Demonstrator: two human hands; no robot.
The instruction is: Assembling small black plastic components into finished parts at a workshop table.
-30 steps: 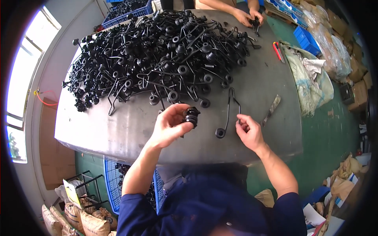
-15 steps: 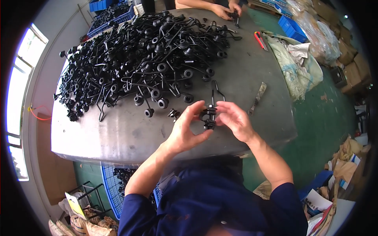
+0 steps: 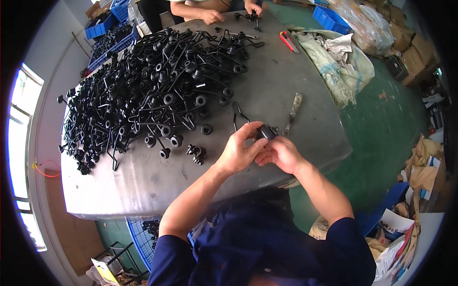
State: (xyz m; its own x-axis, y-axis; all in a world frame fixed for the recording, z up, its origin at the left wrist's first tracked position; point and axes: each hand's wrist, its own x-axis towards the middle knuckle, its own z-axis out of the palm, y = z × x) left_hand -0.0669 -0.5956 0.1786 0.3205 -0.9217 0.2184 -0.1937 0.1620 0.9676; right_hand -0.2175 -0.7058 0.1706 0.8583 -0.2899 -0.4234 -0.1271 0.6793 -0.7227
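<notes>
Right hand (image 3: pixel 282 155) moved nearer left hand (image 3: pixel 240 151); black part (image 3: pixel 266 132) between.

A red utility knife (image 3: pixel 288 42) lies near the right edge of a grey metal worktable (image 3: pixel 276 76), a worn, flat-handled tool (image 3: pixel 296 106) nearer the front. Beyond the edge, a pale woven sack (image 3: pixel 344 86) slumps on a green floor (image 3: pixel 377 128), with a blue bin (image 3: pixel 330 21), clear plastic wrapping (image 3: pixel 355 19) and cardboard cartons (image 3: pixel 420 57) behind. At left, an orange-red hose (image 3: pixel 47 175) curves beside a bright window (image 3: pixel 19 138).
</notes>
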